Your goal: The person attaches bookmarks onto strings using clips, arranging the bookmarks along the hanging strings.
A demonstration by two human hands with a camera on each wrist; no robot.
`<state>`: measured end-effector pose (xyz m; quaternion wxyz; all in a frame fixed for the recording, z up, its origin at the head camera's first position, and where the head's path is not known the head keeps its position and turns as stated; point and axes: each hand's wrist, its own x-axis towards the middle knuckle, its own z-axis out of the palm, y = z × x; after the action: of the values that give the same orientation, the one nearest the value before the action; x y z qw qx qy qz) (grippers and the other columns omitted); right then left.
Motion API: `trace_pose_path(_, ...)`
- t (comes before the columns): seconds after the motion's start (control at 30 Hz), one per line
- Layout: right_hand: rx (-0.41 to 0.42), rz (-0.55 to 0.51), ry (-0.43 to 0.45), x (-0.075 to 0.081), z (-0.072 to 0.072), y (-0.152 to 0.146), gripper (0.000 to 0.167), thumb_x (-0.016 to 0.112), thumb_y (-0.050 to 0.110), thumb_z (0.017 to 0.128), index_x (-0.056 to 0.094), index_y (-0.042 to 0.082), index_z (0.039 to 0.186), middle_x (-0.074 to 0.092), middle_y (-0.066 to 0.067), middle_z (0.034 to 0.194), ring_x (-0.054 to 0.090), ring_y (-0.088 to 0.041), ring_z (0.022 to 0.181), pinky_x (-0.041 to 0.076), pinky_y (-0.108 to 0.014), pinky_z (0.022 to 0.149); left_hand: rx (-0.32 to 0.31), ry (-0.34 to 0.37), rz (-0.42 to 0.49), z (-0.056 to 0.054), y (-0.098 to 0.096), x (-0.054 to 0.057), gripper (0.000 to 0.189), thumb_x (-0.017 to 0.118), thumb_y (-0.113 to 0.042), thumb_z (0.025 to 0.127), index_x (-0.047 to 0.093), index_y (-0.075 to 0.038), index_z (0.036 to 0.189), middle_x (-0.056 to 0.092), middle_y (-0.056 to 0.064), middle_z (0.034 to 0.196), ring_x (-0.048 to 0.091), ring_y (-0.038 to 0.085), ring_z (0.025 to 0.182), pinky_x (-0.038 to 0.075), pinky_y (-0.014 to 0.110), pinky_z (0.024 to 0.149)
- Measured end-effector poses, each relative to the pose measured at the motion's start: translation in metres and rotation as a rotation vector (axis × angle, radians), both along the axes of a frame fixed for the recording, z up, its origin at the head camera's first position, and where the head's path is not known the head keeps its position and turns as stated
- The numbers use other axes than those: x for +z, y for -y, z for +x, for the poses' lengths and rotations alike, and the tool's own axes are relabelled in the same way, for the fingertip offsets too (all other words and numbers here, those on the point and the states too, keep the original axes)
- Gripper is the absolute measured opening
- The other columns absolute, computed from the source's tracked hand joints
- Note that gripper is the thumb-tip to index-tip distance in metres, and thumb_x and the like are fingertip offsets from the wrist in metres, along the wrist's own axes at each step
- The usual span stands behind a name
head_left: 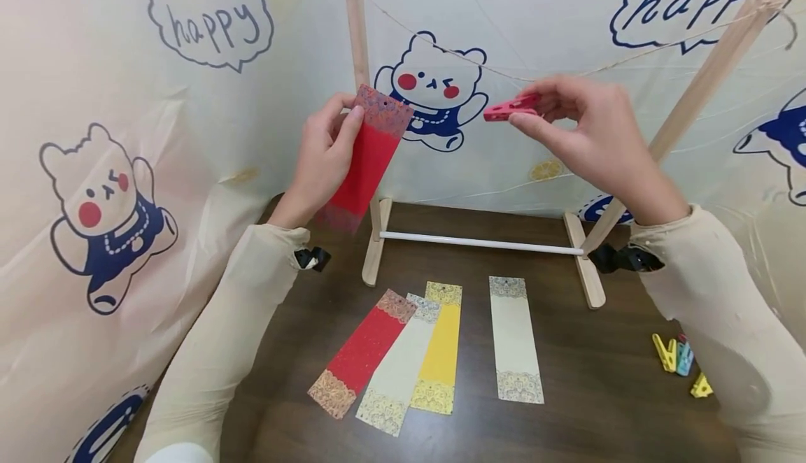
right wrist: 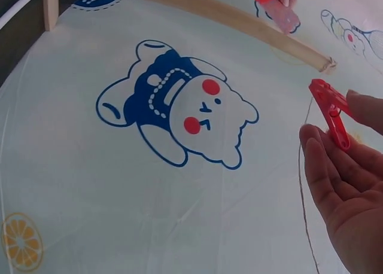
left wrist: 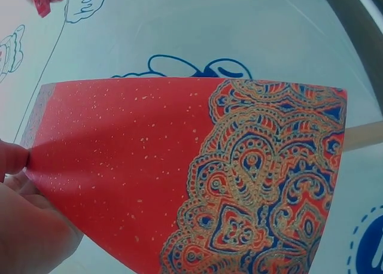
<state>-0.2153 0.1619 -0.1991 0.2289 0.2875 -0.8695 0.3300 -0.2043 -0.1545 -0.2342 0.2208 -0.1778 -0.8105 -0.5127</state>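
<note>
Card (head_left: 370,168), red with patterned ends.

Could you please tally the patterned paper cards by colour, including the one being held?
Red cards: 2, one of them in the left hand
Cream cards: 2
Yellow card: 1
Total: 5

The head view is evenly bright, the wrist views duller.
</note>
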Motion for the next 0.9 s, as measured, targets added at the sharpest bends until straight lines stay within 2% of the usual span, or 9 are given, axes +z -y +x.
trace_pose_path(0.1,-0.006,-0.041,-0.018,0.006,-0.006,0.008,0.035,0.071,0.03,0.093,0.07,0.006,0.12,0.073,-0.003,0.103,0.064,0.0,0.086,0.05,-0.013,0.083,0.001,-0.008,-0.001,-0.009,0.0,0.004,0.029,0.047,-0.023,0.105,0.057,-0.003,0.123,0.068,0.01,0.108,0.066,0.02,0.088,0.059,0.033,0.076)
trace_pose_path(0.23,-0.003,-0.077,-0.028,0.015,-0.014,0.02,0.036,0.069,0.03,0.094,0.068,0.006,0.121,0.072,-0.002,0.106,0.063,-0.002,0.089,0.05,-0.015,0.085,0.017,0.001,-0.026,-0.028,0.0,0.006,0.03,0.048,-0.029,0.104,0.057,-0.01,0.125,0.068,0.005,0.111,0.066,0.017,0.09,0.059,0.033,0.076)
trace_pose_path(0.4,-0.005,-0.032,-0.03,0.032,-0.025,0.038,0.037,0.064,0.034,0.097,0.066,0.007,0.122,0.07,-0.001,0.106,0.06,-0.005,0.091,0.049,-0.018,0.088,0.032,0.006,-0.032,-0.046,-0.001,0.01,0.031,0.05,-0.033,0.104,0.057,-0.015,0.127,0.067,0.001,0.114,0.065,0.014,0.094,0.059,0.031,0.078)
trace_pose_path(0.53,-0.013,0.008,-0.031,0.042,-0.031,0.053,0.039,0.062,0.036,0.098,0.064,0.008,0.125,0.07,-0.001,0.111,0.061,-0.008,0.096,0.048,-0.018,0.09,0.028,0.0,-0.013,-0.049,-0.002,0.016,0.031,0.049,-0.032,0.104,0.057,-0.012,0.127,0.067,0.003,0.114,0.065,0.015,0.095,0.059,0.032,0.079)
trace_pose_path(0.73,-0.038,-0.032,-0.069,0.052,-0.038,0.069,0.039,0.062,0.033,0.099,0.065,0.01,0.13,0.069,-0.003,0.116,0.056,-0.006,0.094,0.046,-0.016,0.087,0.039,-0.009,-0.004,-0.051,-0.007,0.023,0.031,0.048,-0.031,0.104,0.057,-0.012,0.127,0.067,0.003,0.115,0.066,0.015,0.097,0.059,0.032,0.08)
trace_pose_path(0.8,-0.039,-0.048,-0.07,0.055,-0.041,0.073,0.038,0.058,0.032,0.101,0.064,0.013,0.133,0.066,-0.004,0.117,0.052,-0.006,0.095,0.045,-0.016,0.086,0.039,-0.01,-0.003,-0.052,-0.008,0.025,0.03,0.049,-0.031,0.104,0.057,-0.013,0.127,0.067,0.002,0.116,0.065,0.015,0.098,0.059,0.032,0.08)
trace_pose_path(0.9,-0.047,-0.04,-0.088,0.06,-0.043,0.077,0.039,0.046,0.03,0.106,0.057,0.015,0.14,0.06,-0.005,0.125,0.048,-0.006,0.106,0.043,-0.015,0.091,0.023,-0.006,0.026,-0.054,-0.009,0.026,0.029,0.05,-0.031,0.104,0.057,-0.014,0.127,0.066,0.002,0.118,0.066,0.015,0.099,0.059,0.033,0.079)
